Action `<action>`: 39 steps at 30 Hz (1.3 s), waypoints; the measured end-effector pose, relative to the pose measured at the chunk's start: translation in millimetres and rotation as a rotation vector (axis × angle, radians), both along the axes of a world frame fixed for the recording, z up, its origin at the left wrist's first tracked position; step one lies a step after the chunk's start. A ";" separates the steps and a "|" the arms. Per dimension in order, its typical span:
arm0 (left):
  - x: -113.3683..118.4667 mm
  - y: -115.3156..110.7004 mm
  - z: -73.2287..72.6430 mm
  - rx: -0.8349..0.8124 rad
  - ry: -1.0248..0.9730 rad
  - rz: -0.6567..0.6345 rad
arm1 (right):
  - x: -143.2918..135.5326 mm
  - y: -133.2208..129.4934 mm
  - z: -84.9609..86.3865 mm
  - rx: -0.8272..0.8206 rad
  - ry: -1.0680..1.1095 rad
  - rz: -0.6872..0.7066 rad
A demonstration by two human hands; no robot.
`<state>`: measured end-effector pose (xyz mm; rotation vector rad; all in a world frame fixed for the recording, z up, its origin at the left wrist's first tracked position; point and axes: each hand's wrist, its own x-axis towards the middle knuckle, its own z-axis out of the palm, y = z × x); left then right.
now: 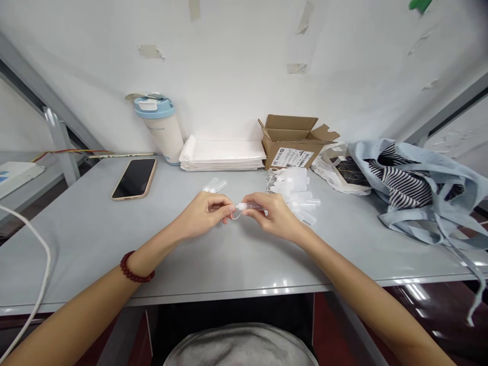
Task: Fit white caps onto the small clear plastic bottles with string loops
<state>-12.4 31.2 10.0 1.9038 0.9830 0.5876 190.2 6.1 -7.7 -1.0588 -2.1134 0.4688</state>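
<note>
Just above the middle of the table, my right hand (272, 211) grips a small clear tube (241, 206) with a white tip that points left. A thin white cord (237, 217) loops from the tip toward my left hand (209, 213), whose thumb and index finger pinch its end. Those fingertips hide exactly how the cord is held. Behind my left hand lie a few clear tubes (214, 185). To the right of my right hand is a pile of similar clear tubes (301, 195) with white parts and cords.
A stack of white paper sheets or envelopes (229, 155) lies by the wall beside an open cardboard box (290, 145). At the left stand a tumbler (162, 129) and a phone (134, 179). A blue cloth bag (415, 188) and a plastic bag (339, 170) occupy the right.
</note>
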 end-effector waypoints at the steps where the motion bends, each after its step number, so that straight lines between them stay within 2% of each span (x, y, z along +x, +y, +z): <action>1: -0.1 1.0 -0.5 -0.004 0.010 -0.005 | -0.1 0.5 -0.4 -0.002 -0.008 0.001; 5: -2.3 7.5 -1.4 0.007 0.091 -0.060 | 1.2 3.8 1.3 -0.055 -0.121 0.005; 8: -6.9 14.6 -2.6 0.089 0.172 -0.037 | 6.7 7.3 6.3 -0.105 -0.263 -0.047; 12: -15.0 24.1 -5.0 0.241 0.265 0.115 | 20.2 11.7 17.2 -0.199 -0.394 -0.231; 16: -20.0 29.0 -6.2 0.388 0.477 0.228 | 32.7 13.6 27.8 -0.240 -0.520 -0.343; 21: -20.9 29.4 -7.9 0.418 0.798 0.195 | 34.9 13.0 30.3 -0.324 -0.609 -0.333; 25: -21.2 30.3 -7.4 0.406 0.922 0.224 | 30.4 12.0 27.7 -0.335 -0.674 -0.290; 33: -21.8 28.4 0.2 0.364 0.920 0.299 | 21.2 10.7 22.7 -0.368 -0.775 -0.277; 39: -17.7 22.5 -2.2 0.400 0.717 0.248 | 17.2 10.0 15.3 -0.311 -0.716 -0.200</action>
